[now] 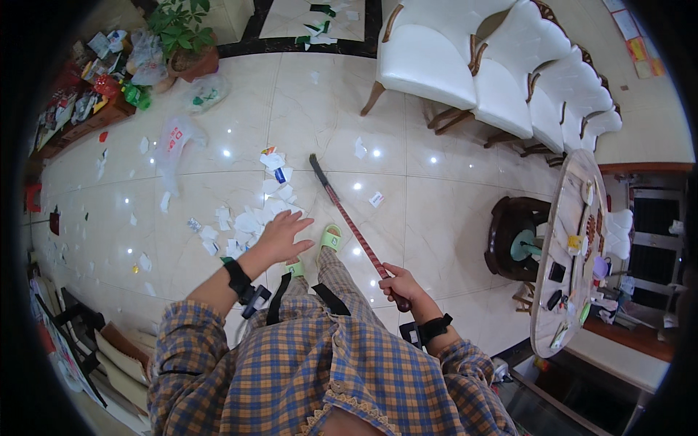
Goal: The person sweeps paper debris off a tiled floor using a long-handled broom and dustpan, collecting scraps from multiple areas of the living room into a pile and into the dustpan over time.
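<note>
The right hand (401,283) is closed around the red-banded handle of a long-handled brush (358,234), near its butt; the dark bristles (317,168) lie beyond the fist, ahead and leftward. The left hand (280,238), empty, fingers spread, hangs near white paper scraps (251,221).

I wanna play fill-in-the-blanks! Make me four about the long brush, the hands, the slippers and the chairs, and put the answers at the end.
1. The long brush is held in the person's ____ hand.
2. The other hand is open and holds ____.
3. The slippers on the person's feet are light ____.
4. The row of chairs has seats coloured ____.

Missing words: right; nothing; green; white.
</note>
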A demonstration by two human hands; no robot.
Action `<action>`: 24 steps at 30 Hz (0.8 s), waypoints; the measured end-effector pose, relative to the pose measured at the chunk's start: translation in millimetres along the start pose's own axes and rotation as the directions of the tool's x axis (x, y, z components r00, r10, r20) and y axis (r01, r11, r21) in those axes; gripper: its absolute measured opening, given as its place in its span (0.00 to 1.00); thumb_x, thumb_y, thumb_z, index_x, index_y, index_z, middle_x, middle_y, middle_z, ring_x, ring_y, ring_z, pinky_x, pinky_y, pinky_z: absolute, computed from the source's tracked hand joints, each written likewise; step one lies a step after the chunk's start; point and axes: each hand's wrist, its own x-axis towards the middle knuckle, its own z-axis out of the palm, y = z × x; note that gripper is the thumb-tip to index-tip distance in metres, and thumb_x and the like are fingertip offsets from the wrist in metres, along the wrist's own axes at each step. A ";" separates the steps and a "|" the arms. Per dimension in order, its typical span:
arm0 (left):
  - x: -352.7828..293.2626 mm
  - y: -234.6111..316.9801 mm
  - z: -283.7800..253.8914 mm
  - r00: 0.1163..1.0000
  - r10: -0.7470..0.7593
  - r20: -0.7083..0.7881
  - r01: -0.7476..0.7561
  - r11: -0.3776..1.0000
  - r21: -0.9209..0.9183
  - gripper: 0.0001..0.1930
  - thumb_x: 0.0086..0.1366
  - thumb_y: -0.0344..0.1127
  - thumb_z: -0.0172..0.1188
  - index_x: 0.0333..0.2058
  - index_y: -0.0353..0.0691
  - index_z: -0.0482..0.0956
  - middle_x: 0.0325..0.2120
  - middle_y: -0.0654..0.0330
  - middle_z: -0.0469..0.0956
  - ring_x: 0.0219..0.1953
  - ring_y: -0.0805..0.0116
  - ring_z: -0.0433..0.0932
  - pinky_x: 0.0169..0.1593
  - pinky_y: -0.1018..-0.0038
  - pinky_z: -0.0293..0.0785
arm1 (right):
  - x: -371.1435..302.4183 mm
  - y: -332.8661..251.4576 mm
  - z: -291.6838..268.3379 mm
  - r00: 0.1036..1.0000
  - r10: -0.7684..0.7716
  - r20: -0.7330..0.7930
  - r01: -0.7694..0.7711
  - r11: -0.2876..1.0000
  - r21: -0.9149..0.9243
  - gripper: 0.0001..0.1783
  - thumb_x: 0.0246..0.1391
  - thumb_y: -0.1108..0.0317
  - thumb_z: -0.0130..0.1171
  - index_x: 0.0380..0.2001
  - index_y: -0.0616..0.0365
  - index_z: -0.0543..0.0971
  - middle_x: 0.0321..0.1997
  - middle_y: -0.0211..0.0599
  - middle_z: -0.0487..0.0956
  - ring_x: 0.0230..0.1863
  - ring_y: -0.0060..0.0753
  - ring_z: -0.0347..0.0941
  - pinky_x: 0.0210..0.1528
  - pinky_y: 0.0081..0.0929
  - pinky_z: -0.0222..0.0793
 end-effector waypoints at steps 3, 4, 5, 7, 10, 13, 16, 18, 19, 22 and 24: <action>15.9 -27.6 -14.0 0.943 -0.258 0.211 0.318 0.884 -0.341 0.24 0.52 0.48 0.52 0.47 0.45 0.65 0.38 0.53 0.71 0.38 0.57 0.71 0.40 0.67 0.67 | 7.8 -20.0 8.0 0.999 -0.040 -0.019 0.040 0.999 -0.021 0.37 0.36 0.78 0.52 0.54 0.59 0.54 0.16 0.32 0.66 0.11 0.22 0.60 0.10 0.21 0.57; 22.2 -31.8 -19.3 0.941 -0.264 0.211 0.324 0.883 -0.340 0.24 0.52 0.48 0.52 0.47 0.45 0.65 0.38 0.53 0.71 0.38 0.57 0.71 0.40 0.67 0.67 | 11.2 -23.1 6.5 0.996 -0.072 -0.058 0.067 0.994 -0.088 0.37 0.36 0.78 0.52 0.54 0.59 0.54 0.16 0.32 0.67 0.11 0.22 0.60 0.10 0.21 0.57; 30.0 -32.9 -28.5 0.863 -0.412 0.291 0.485 0.519 -0.703 0.23 0.53 0.48 0.50 0.46 0.46 0.64 0.36 0.54 0.72 0.35 0.62 0.71 0.37 0.69 0.68 | 14.6 -27.1 4.4 0.991 -0.099 -0.090 0.095 0.994 -0.046 0.36 0.36 0.78 0.51 0.53 0.58 0.55 0.15 0.32 0.67 0.11 0.23 0.60 0.09 0.21 0.57; 39.6 -21.6 -45.8 0.759 -0.498 0.419 0.429 -0.102 -0.898 0.20 0.57 0.47 0.47 0.45 0.45 0.63 0.31 0.59 0.72 0.29 0.73 0.71 0.31 0.76 0.67 | 23.9 -33.9 -4.7 0.969 -0.143 -0.200 0.112 0.981 -0.158 0.32 0.34 0.78 0.50 0.50 0.59 0.60 0.14 0.34 0.68 0.12 0.24 0.64 0.11 0.22 0.60; 37.8 -22.1 -29.2 0.759 -0.465 0.455 0.428 -0.170 -0.888 0.19 0.57 0.46 0.46 0.44 0.44 0.64 0.31 0.59 0.73 0.28 0.72 0.72 0.31 0.76 0.67 | 55.2 -42.5 -25.8 0.918 -0.287 -0.273 0.176 0.912 -0.370 0.21 0.32 0.76 0.49 0.37 0.63 0.69 0.15 0.35 0.70 0.14 0.26 0.67 0.14 0.24 0.63; 39.5 -11.5 -14.8 0.718 -0.466 0.517 0.469 -0.224 -0.854 0.16 0.57 0.43 0.47 0.42 0.44 0.65 0.30 0.58 0.73 0.28 0.71 0.72 0.30 0.76 0.67 | 83.6 -59.1 -44.4 0.909 -0.325 -0.261 0.113 0.795 -0.597 0.23 0.31 0.77 0.50 0.38 0.63 0.66 0.17 0.40 0.71 0.15 0.31 0.69 0.17 0.26 0.64; 36.0 -12.3 -10.2 0.701 -0.471 0.535 0.468 -0.262 -0.844 0.14 0.58 0.41 0.46 0.41 0.43 0.66 0.29 0.58 0.73 0.28 0.70 0.72 0.29 0.76 0.67 | 103.5 -49.9 -48.6 0.894 -0.393 -0.214 0.068 0.592 -0.803 0.19 0.31 0.76 0.49 0.35 0.62 0.67 0.21 0.45 0.73 0.21 0.38 0.71 0.24 0.29 0.67; 24.7 -20.3 -9.4 0.688 -0.484 0.541 0.457 -0.290 -0.841 0.14 0.57 0.41 0.47 0.41 0.42 0.66 0.29 0.58 0.72 0.28 0.70 0.72 0.29 0.76 0.67 | 102.9 -37.9 -39.1 0.890 -0.436 -0.135 0.064 0.411 -0.909 0.19 0.31 0.76 0.48 0.35 0.62 0.66 0.23 0.48 0.73 0.24 0.43 0.72 0.28 0.31 0.67; 13.6 -27.9 -9.5 0.681 -0.498 0.536 0.440 -0.307 -0.844 0.14 0.57 0.41 0.48 0.40 0.42 0.66 0.28 0.59 0.72 0.27 0.71 0.71 0.28 0.77 0.67 | 95.8 -30.5 -30.9 0.873 -0.483 -0.062 0.133 0.360 -0.924 0.20 0.32 0.75 0.48 0.36 0.61 0.66 0.24 0.49 0.73 0.27 0.45 0.72 0.31 0.31 0.67; -17.7 -46.1 -15.6 0.638 -0.567 0.521 0.422 -0.309 -0.852 0.14 0.56 0.42 0.49 0.39 0.43 0.66 0.26 0.60 0.73 0.25 0.72 0.71 0.27 0.77 0.67 | 72.8 -21.3 -10.8 0.876 -0.466 0.120 0.305 0.343 -0.888 0.19 0.33 0.73 0.49 0.35 0.64 0.66 0.28 0.54 0.72 0.33 0.50 0.70 0.35 0.33 0.66; -50.0 -60.6 -18.4 0.596 -0.639 0.487 0.381 -0.309 -0.872 0.14 0.56 0.43 0.50 0.38 0.44 0.67 0.25 0.62 0.73 0.24 0.73 0.71 0.26 0.78 0.67 | 56.3 -27.8 12.0 0.965 -0.221 0.140 0.248 0.601 -0.760 0.25 0.32 0.74 0.52 0.41 0.64 0.65 0.21 0.46 0.73 0.23 0.40 0.71 0.27 0.29 0.68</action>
